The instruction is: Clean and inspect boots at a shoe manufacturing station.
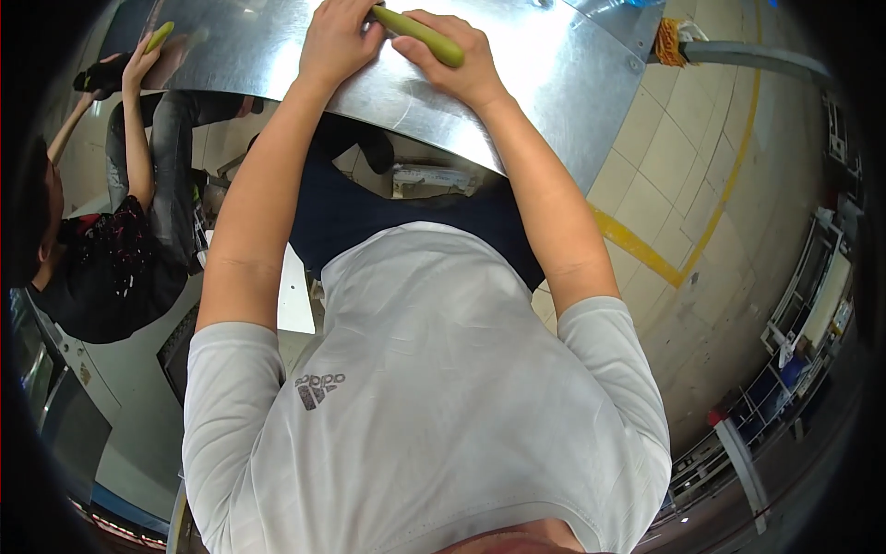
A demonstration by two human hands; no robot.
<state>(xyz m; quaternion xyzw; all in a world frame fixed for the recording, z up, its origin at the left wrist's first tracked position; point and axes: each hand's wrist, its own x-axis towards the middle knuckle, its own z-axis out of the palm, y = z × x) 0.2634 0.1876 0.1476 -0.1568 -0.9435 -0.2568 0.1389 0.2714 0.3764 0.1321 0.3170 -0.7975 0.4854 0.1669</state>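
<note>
Metal sheet (554,102) under hands, green tool (420,37)

I am seeing my left hand (337,42) being cut off at the fingertips by the top edge. The green-handled tool (420,37) is hiding its working end under that hand. The metal sheet (517,92) is running out of view above.

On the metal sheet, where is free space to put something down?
Bare sheet lies right of the right hand, and between the left hand and the co-worker's hand. It is crowded around the green tool.
</note>
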